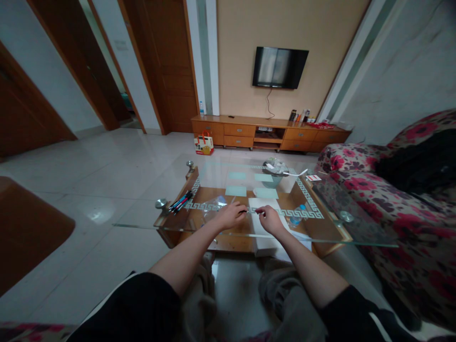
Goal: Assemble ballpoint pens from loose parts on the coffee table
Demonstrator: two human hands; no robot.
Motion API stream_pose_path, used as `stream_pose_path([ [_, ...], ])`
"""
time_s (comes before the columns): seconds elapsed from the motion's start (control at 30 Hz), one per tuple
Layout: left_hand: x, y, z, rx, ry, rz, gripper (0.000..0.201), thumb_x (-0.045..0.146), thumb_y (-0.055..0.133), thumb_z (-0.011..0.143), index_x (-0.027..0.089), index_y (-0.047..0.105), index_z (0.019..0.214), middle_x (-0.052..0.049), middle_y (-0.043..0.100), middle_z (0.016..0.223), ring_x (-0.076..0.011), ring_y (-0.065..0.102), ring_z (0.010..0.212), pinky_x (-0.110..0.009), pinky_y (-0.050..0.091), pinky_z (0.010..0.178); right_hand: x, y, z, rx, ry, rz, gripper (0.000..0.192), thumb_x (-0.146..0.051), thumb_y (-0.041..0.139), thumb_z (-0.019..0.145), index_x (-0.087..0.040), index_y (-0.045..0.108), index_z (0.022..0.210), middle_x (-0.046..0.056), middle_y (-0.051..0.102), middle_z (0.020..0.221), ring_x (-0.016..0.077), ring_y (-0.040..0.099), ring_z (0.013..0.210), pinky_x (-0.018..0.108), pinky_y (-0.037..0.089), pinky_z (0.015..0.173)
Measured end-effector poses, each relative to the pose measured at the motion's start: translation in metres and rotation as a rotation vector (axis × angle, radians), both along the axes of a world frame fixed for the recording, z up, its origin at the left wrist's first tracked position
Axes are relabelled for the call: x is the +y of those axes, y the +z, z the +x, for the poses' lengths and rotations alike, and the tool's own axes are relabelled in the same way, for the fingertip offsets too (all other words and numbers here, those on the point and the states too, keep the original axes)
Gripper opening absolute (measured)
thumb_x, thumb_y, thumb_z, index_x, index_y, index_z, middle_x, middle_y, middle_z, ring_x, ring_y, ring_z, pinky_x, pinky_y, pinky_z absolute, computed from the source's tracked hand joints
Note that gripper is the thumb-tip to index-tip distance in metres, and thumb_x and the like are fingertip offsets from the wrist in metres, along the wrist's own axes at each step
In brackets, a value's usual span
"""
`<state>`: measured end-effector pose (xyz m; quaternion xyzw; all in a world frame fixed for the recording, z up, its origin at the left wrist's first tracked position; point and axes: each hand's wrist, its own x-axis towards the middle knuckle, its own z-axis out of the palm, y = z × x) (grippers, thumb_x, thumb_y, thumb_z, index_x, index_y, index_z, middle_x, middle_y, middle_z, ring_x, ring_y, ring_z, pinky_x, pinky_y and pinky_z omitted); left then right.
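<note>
My left hand [231, 215] is closed above the glass tabletop, its fingertips pinched on a short dark, thin piece [243, 211] that looks like part of a pen. Facing it across a small gap, my right hand [270, 221] is closed too, thumb and forefinger together. Something tiny may sit between those fingertips, but it is too small to make out. To the left of my hands, several pens [181, 202] lie in a loose bundle on the glass table [217, 233].
Under the glass are a white box [265, 243] and a water bottle [296, 216]. A basket [272, 179] with crumpled plastic stands toward the far right, near a red-and-white card [314, 178]. A floral sofa [402, 194] flanks the right side; a TV cabinet [238, 129] stands beyond.
</note>
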<state>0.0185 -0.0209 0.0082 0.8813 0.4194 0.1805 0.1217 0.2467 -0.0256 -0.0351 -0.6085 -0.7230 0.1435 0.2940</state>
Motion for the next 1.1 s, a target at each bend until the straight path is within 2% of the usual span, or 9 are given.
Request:
stream_pose_path([
  [0.3,0.003,-0.004,0.000,-0.048,-0.018,0.003,0.026,0.032,0.050,0.094,0.023,0.069,0.109,-0.005,0.061,0.097,-0.0165,0.058,0.078,-0.026,0.045,0.072,-0.002,0.005,-0.002,0.051,0.004,0.000,0.018,-0.016,0.060,0.081,-0.018,0.075,0.090,0.006,0.071,0.087,0.0170,0.065,0.075,0.027,0.049,0.077],
  [0.53,0.005,-0.008,0.000,-0.040,-0.009,-0.002,0.025,0.030,0.052,0.092,0.023,0.070,0.108,-0.005,0.062,0.097,-0.0169,0.058,0.079,-0.027,0.045,0.074,-0.003,0.008,-0.004,0.087,0.010,-0.018,0.016,-0.018,0.061,0.081,-0.018,0.074,0.090,0.005,0.073,0.085,0.0174,0.066,0.075,0.027,0.049,0.075],
  [0.87,0.001,-0.002,0.000,-0.019,0.013,-0.017,0.025,0.032,0.048,0.094,0.023,0.069,0.106,-0.005,0.062,0.098,-0.0165,0.058,0.078,-0.026,0.044,0.069,-0.005,0.011,-0.006,0.135,0.027,-0.032,0.014,-0.019,0.061,0.082,-0.020,0.072,0.091,0.003,0.074,0.083,0.0161,0.066,0.071,0.026,0.048,0.069],
  [1.1,0.005,-0.008,-0.002,-0.037,-0.072,-0.011,0.024,0.030,0.050,0.095,0.023,0.068,0.109,-0.005,0.061,0.098,-0.0169,0.058,0.082,-0.027,0.046,0.074,-0.010,0.018,-0.012,0.159,0.101,-0.010,0.012,-0.022,0.065,0.080,-0.020,0.070,0.091,0.002,0.073,0.080,0.0149,0.064,0.069,0.025,0.048,0.069],
])
